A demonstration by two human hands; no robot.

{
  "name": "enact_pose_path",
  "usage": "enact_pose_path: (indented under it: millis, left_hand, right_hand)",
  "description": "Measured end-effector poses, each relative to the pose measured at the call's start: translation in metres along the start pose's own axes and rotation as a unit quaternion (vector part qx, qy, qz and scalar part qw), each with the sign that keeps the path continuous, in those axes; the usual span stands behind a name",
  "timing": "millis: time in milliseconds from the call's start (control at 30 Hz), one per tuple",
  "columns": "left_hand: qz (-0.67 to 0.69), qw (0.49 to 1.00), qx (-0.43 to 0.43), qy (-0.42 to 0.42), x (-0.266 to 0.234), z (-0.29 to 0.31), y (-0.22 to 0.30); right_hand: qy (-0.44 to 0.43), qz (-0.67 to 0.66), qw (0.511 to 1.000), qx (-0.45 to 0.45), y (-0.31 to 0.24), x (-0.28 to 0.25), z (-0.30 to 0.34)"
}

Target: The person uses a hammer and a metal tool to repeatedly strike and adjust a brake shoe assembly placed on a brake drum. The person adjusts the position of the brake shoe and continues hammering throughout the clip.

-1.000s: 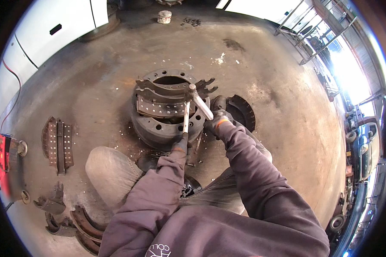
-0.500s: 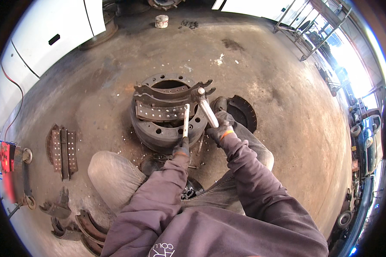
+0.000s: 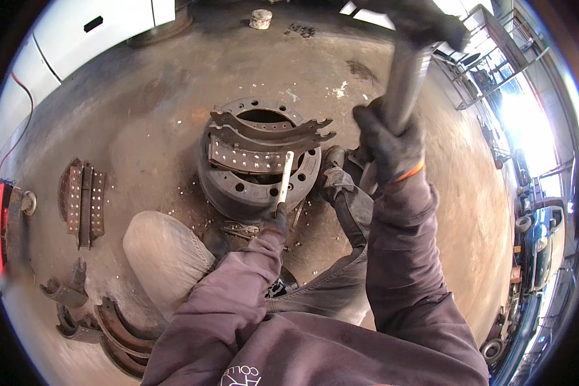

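My gloved right hand [image 3: 395, 145] is wrapped round the handle of a hammer [image 3: 406, 80], raised high at the upper right with its dark head uppermost. My gloved left hand [image 3: 276, 220] grips a pale metal bar-shaped tool [image 3: 285, 180]. The bar's far end lies over the edge of a brake shoe [image 3: 238, 156], whose lining shows rows of bright rivets. That shoe rests across the top of a round brake drum [image 3: 228, 201], which stands on the floor between my legs. The bar's exact contact point cannot be made out.
Pliers [image 3: 238, 228] lie by the drum's near side among scattered rivets. A riveted brake shoe [image 3: 85, 202] lies at the left, and curved shoes [image 3: 119, 331] are at the lower left. A white bucket [image 3: 260, 19] stands at the back; a metal rack [image 3: 495, 58] stands far right.
My right hand has swung the hammer up and to the right, away from the brake shoe. The left hand keeps the bar at the shoe; the whole view has shifted slightly.
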State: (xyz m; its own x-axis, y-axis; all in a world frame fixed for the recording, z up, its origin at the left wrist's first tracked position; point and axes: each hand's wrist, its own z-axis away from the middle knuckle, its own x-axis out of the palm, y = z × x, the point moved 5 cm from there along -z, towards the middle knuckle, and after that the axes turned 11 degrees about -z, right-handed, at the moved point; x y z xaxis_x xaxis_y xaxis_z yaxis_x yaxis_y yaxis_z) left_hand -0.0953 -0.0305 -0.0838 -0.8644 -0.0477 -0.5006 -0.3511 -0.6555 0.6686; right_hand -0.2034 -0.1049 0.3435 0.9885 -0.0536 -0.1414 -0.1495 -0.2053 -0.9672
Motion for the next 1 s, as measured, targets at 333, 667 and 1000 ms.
enact_pose_path:
  millis: [333,667,1000]
  left_hand:
    - [0.009,0.999,0.048,0.004,0.017,0.008,0.017]
    - [-0.004,1.000,0.000,-0.012,0.000,-0.007,-0.005]
    - [0.029,0.999,-0.011,-0.038,0.020,-0.033,-0.013]
  right_hand:
    - [-0.258,0.587,0.744,0.188,0.298,-0.051,-0.007]
    - [-0.137,0.194,0.941,0.242,0.173,-0.033,0.028]
    - [-0.081,0.151,0.964,0.203,0.140,-0.036,0.060]
